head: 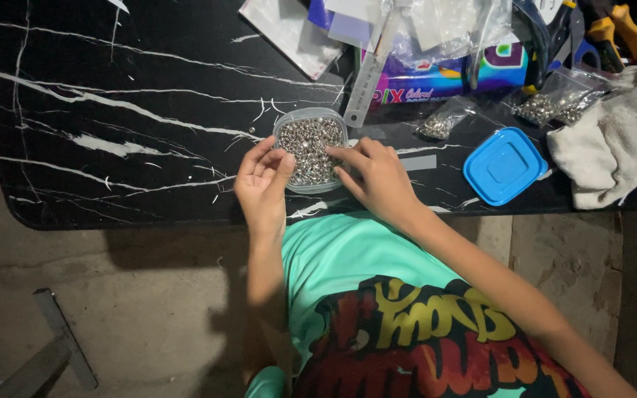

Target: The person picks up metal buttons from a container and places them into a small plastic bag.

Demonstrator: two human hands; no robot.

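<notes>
Tub: clear plastic tub (pixel 310 151) of small silver beads, at the worktop's (pixel 112 110) near edge.
Left hand (pixel 263 184): grip curled against the tub's left wall.
Right hand (pixel 377 177): fingertips pressed together over the beads; whether pinching one, cannot tell.
Lid: blue lid (pixel 504 165) lies apart, rightward.
Advice: steady the tub, pick lightly.

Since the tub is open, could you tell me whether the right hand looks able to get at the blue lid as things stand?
Probably yes: the blue lid lies flat right of the right hand, with only bare table between.
</notes>
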